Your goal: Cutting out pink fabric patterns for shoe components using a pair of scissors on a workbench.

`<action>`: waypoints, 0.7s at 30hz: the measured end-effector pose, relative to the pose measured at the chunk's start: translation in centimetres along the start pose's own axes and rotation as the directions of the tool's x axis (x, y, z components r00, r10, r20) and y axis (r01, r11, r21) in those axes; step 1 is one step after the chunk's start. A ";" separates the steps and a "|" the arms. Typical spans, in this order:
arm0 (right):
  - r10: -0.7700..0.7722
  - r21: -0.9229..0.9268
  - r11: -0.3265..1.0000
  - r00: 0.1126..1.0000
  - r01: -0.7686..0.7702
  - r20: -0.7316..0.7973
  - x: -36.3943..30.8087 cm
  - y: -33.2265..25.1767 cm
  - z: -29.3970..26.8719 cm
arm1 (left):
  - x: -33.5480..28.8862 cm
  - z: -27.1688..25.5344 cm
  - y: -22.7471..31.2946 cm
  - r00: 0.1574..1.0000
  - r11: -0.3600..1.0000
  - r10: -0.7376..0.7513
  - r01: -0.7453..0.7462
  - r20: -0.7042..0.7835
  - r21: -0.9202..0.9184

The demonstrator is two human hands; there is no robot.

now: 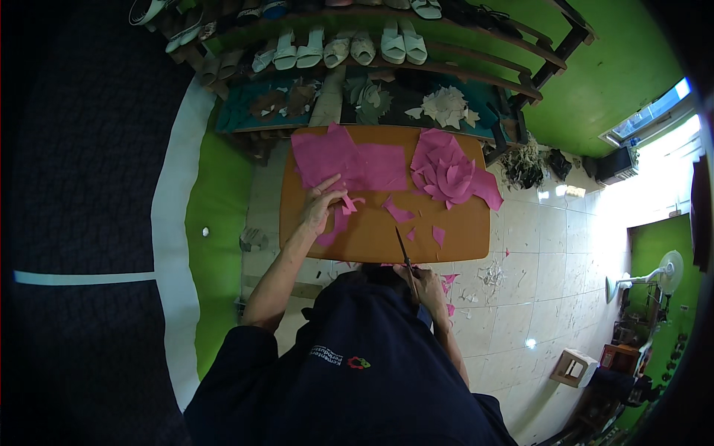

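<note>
My left hand (320,208) is over the left part of the orange-brown table (379,234). Its thumb and fingers pinch a small pink scrap (349,204), while one finger stretches toward the pink sheets. A curved pink strip (340,224) lies just below that hand. At the table's near edge, my right hand (429,288) grips dark scissors (407,256), their blades pointing up over the tabletop. Flat pink sheets (381,167) cover the table's far left and middle. To their right is a pile of cut pink pieces (448,177). Smaller offcuts (399,211) lie nearer the scissors.
Behind the table, a wooden rack (476,70) carries rows of shoes and sandals (401,44). Its lower shelf has cut pieces in cream (446,108), green and brown. Scraps (491,275) litter the tiled floor at right. A white fan (669,271) stands far right.
</note>
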State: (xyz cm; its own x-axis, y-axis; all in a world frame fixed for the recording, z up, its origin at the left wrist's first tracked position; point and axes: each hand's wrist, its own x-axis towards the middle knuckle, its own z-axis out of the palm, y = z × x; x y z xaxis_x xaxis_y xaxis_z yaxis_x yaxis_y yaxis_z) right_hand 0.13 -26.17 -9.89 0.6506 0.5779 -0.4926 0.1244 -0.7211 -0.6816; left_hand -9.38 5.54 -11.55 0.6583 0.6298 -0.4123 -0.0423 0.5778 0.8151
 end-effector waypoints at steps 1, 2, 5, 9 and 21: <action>0.027 -0.013 1.000 0.999 -0.026 0.035 0.0 -0.2 -0.1 | -0.2 -0.1 0.0 0.998 0.998 0.047 -0.048 0.039 0.032; 0.027 -0.012 1.000 0.999 -0.026 0.036 0.0 -0.3 -0.2 | -0.4 -0.1 0.1 0.992 0.993 0.092 -0.098 0.081 0.063; -0.074 0.061 0.995 0.997 0.076 -0.034 -0.3 -0.4 0.0 | 0.3 -0.7 -0.6 0.966 0.961 0.236 -0.248 0.101 0.123; -0.193 0.119 0.971 0.974 0.206 -0.116 -0.2 -0.1 0.1 | -0.3 0.6 -0.2 0.967 0.947 0.242 -0.253 0.080 0.196; 0.083 0.473 0.881 0.989 -0.014 -0.124 0.5 -3.1 -0.5 | -1.4 1.2 -3.4 0.931 0.998 -0.047 0.059 0.362 -0.021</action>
State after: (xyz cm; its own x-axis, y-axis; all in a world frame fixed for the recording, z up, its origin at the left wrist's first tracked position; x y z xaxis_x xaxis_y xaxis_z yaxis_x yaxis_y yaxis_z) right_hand 0.41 -23.80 -7.75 0.7466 0.4645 -0.4763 -0.2542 -0.4625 -0.8494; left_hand -9.30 2.08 -13.21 0.8870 0.3711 -0.2748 -0.0192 0.6243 0.7810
